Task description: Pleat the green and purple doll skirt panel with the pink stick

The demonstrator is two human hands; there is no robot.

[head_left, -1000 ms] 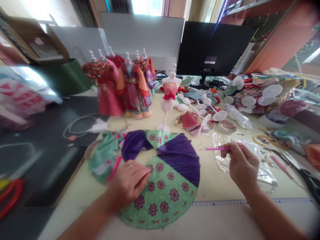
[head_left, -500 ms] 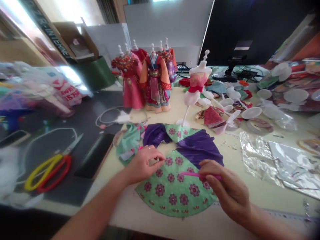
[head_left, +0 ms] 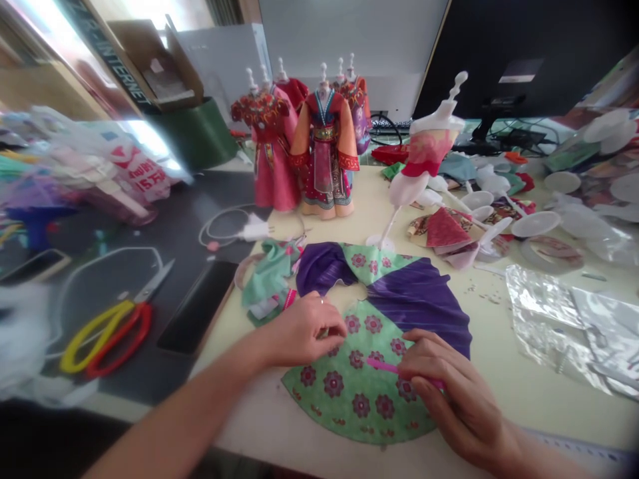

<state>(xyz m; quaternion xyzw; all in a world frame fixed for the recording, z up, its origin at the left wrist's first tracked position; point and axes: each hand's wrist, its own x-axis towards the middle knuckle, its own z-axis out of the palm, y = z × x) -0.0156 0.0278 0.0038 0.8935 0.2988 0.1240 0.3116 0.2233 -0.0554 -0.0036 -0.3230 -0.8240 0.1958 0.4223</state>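
Note:
A round doll-size skirt lies spread on the table, with green floral panels (head_left: 344, 404) and pleated purple panels (head_left: 424, 299) around a central opening. My right hand (head_left: 454, 392) grips a thin pink pen-like stick (head_left: 382, 365), its tip pointing left just over a flower on the front green panel. Over the same panel's upper left, my left hand (head_left: 304, 330) has thumb and forefinger pinched together; whatever sits between them is too small to make out. A crumpled mint-green cloth piece (head_left: 269, 273) lies behind the left hand.
A bare-skirted doll bust (head_left: 419, 156) on a stand rises behind the skirt, near several dressed doll forms (head_left: 324, 159). Yellow-and-red scissors (head_left: 120, 326) and a black phone (head_left: 200, 306) lie left. Fabric scraps (head_left: 449, 229) and clear plastic bags (head_left: 544, 319) crowd the right.
The whole view has shifted, so most things appear farther right. Both hands keep nearly the same places over the green panel, with the pink stick still in my right hand.

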